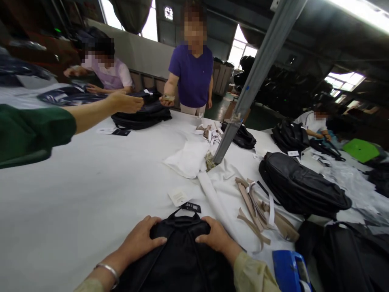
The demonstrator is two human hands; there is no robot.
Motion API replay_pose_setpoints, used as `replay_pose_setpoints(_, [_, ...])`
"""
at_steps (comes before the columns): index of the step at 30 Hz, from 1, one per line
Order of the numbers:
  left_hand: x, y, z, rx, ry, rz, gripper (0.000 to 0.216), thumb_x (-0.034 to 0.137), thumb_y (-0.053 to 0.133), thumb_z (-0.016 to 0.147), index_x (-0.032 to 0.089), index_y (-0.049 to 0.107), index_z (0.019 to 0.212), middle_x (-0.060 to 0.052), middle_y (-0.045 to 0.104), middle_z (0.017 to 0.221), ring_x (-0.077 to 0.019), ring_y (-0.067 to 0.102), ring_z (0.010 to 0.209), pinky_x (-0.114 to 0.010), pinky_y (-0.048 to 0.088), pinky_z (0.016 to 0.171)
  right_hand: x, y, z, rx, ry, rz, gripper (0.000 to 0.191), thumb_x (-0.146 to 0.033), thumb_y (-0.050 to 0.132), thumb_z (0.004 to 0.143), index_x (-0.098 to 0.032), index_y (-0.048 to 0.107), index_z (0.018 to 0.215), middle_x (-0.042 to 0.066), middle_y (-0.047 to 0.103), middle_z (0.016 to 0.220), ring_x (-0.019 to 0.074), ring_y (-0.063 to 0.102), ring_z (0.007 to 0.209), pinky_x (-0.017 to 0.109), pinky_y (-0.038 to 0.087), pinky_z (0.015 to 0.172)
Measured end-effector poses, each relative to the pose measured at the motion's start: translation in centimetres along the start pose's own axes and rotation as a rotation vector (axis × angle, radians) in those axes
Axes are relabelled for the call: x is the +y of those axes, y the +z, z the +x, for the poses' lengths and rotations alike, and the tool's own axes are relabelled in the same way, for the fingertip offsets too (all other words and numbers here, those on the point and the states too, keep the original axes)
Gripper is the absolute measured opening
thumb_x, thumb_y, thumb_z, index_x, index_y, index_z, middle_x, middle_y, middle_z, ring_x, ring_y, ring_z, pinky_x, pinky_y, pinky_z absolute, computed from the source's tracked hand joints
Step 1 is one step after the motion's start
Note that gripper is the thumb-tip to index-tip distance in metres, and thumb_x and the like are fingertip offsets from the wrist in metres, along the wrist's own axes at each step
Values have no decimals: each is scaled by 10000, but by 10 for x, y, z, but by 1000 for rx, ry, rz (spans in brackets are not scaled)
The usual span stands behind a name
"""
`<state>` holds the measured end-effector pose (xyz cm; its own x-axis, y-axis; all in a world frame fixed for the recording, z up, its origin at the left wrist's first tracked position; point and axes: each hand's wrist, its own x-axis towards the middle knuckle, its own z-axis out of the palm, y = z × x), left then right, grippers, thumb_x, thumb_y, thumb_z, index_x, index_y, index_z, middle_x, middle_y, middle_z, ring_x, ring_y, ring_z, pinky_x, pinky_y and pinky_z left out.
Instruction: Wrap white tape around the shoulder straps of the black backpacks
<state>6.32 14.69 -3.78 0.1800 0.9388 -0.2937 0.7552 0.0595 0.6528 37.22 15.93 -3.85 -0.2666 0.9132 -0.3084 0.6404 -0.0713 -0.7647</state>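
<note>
A black backpack (182, 259) lies on the white-covered table right in front of me, its top loop pointing away. My left hand (142, 237) grips its upper left edge, thumb on the fabric and fingers over the side. On the upper right edge, my right hand (217, 235) holds it the same way. Beyond the loop are a cream paper tag (178, 197) and a black hang tag (192, 207). The undersides of both hands' fingers are partly hidden by the bag.
A metal post (243, 105) rises from the table (91, 182). Brown and white strips (252, 207), a blue device (290, 269) and black backpacks (304, 184) lie to the right. A green-sleeved arm (118, 103) reaches in from the left toward a person in purple (194, 73) holding something small.
</note>
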Motion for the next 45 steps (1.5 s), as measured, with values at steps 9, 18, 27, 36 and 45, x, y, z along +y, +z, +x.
replay_pose_setpoints(9, [10,13,-1,48,-168,-71,443,483,636,745,210,585,1090,-62,726,1015,-289,669,957,-372,480,875,5,0,-4,44,-144,-168,632,-233,755,661,-216,574,1266,83,590,1198,249,557,1126,378,425,1044])
replay_pose_setpoints(18, [44,26,-64,85,-291,38,355,486,569,829,234,611,1076,-64,734,1018,-270,687,949,-389,506,871,3,0,-15,161,-338,-292,272,-143,764,659,-196,568,841,72,603,1126,257,537,1047,431,431,939])
replay_pose_setpoints(27, [10,12,-66,227,402,295,80,254,627,816,220,594,752,-115,457,1502,-326,396,1396,-458,444,1092,3,-3,-40,123,-692,-257,125,-104,636,739,-200,583,798,102,557,1365,247,498,1298,408,412,1092])
replay_pose_setpoints(36, [14,-6,-46,17,326,107,545,234,690,715,275,473,1214,-58,659,1180,-246,647,1065,-345,528,946,-5,-26,-8,-129,-247,-7,508,-278,847,575,-210,571,996,-13,677,887,176,614,793,276,485,729])
replay_pose_setpoints(45, [4,4,-25,-127,319,-8,684,396,727,745,263,442,1353,-90,661,1255,-287,634,1118,-378,511,976,0,-31,28,-560,-261,103,471,-318,843,587,-224,723,1033,3,667,1046,210,631,952,282,489,872])
